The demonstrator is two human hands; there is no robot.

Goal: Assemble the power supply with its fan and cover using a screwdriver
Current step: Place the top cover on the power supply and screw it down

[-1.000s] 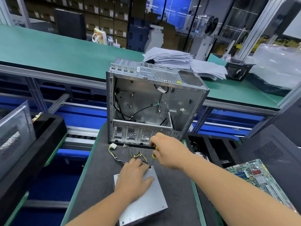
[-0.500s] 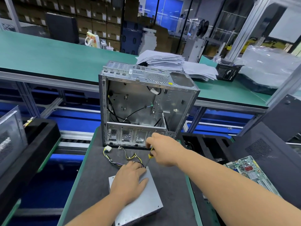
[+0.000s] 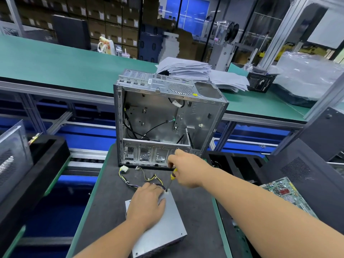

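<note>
Head view, surveyed left to right. At 9 o'clock a black foam tray [image 3: 37, 164] sits off the left edge of the work mat, with a grey perforated panel [image 3: 11, 161] leaning against it. The dark work mat [image 3: 104, 202] occupies the lower centre. On it, at 6 o'clock, lies the power supply [image 3: 167, 229], a flat silver box. The left hand [image 3: 147, 205] rests palm-down on its top, fingers spread and relaxed, gripping nothing. From the unit's far edge a bundle of yellow and black cables [image 3: 141, 181] trails toward 11 o'clock, ending in a white connector [image 3: 124, 168]. The right hand [image 3: 188, 170], at centre, is clenched around the yellow handle of the screwdriver [image 3: 172, 178]; the shaft slants down, and its tip meets the far right corner of the power supply, just beside the left hand's fingertips. Behind both hands, at 12 o'clock, an open computer chassis [image 3: 167, 116] stands upright on the mat's far end, loose black wires inside. Behind it a stack of papers [image 3: 195, 71] lies on the green bench [image 3: 55, 67]. At 3 o'clock a green circuit board [image 3: 284, 192] lies near a black perforated cover [image 3: 297, 170].
</note>
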